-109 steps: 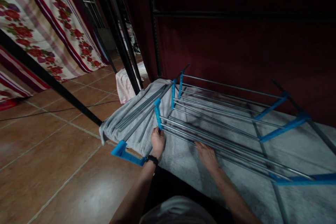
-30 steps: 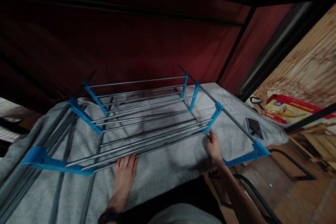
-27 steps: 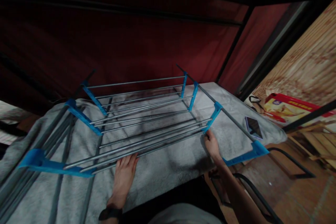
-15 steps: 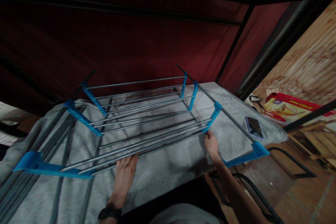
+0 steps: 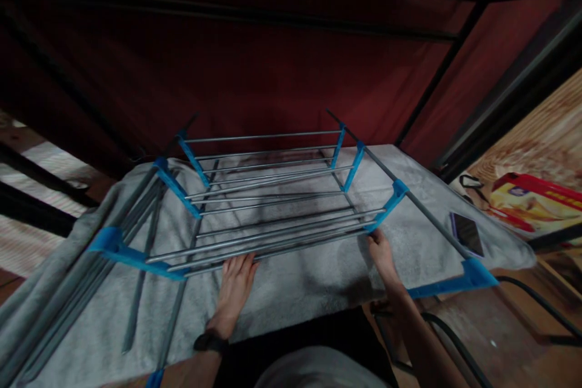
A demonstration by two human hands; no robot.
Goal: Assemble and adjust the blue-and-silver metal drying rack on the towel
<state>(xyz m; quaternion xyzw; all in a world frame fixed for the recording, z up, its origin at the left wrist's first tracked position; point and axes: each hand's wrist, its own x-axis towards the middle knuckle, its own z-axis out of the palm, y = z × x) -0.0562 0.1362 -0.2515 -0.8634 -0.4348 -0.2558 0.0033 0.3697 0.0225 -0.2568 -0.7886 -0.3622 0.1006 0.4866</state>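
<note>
A shoe rack (image 5: 291,235) of thin grey metal tubes and blue plastic brackets lies across the grey blanket. My left hand (image 5: 239,279), back upward and a dark band on its wrist, is at the nearest crosswise tube (image 5: 313,244), with its fingers closed on it. At that tube's right end, my right hand (image 5: 381,251) has its fingers curled at the lower tip of a blue bracket (image 5: 391,206); the fingertips are partly hidden. On the left, the tubes run to another blue bracket (image 5: 140,260).
Several loose grey tubes (image 5: 91,291) lie on the blanket (image 5: 313,279) at left. A phone (image 5: 467,234) rests near its right edge, with a red and yellow box (image 5: 536,203) beyond. A dark red panel (image 5: 273,79) stands behind. Black metal tubing (image 5: 454,339) is at lower right.
The view has turned left, so everything sits further right in the picture. Both hands keep their places at the near tube and right bracket.
</note>
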